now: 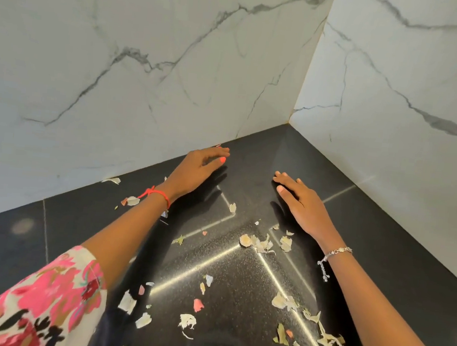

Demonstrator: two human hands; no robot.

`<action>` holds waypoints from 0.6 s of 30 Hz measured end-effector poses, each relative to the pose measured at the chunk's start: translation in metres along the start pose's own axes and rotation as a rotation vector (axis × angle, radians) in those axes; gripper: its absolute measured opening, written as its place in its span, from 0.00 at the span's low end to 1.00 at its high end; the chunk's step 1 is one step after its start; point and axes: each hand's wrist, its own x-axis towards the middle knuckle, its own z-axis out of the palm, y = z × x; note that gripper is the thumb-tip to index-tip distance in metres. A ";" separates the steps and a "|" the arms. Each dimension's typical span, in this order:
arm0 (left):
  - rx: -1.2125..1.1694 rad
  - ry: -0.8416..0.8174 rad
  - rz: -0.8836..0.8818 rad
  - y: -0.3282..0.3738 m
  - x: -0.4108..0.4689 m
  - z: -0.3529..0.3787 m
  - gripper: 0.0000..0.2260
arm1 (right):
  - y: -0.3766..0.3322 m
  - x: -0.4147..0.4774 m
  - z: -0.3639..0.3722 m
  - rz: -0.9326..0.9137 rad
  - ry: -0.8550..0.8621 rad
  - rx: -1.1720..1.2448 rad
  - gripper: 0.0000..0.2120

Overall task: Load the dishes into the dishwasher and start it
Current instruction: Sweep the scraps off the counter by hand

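White marble walls (149,53) meet in a corner behind the black bench (382,243). L hand (197,169) & R hand (300,202) are low over it, fingers relaxed, holding nothing. Peel scraps (259,242) are scattered on the bench. Dishes/dishwasher location: can't tell.

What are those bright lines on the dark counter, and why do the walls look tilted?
Head view: the lines look like light reflected off the glossy black speckled countertop; the left hand and right hand throw soft shadows on it; the white veined marble walls lean because the wide-angle lens bends the edges.
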 end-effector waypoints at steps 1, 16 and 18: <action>0.130 -0.046 -0.033 -0.001 -0.001 0.001 0.17 | 0.000 0.000 0.000 0.002 0.000 -0.009 0.17; 0.161 0.146 -0.022 -0.002 -0.098 -0.033 0.16 | -0.015 -0.013 0.010 -0.004 -0.090 -0.313 0.26; 0.379 0.098 -0.155 -0.025 -0.100 -0.041 0.19 | -0.019 -0.022 0.014 0.006 -0.108 -0.354 0.27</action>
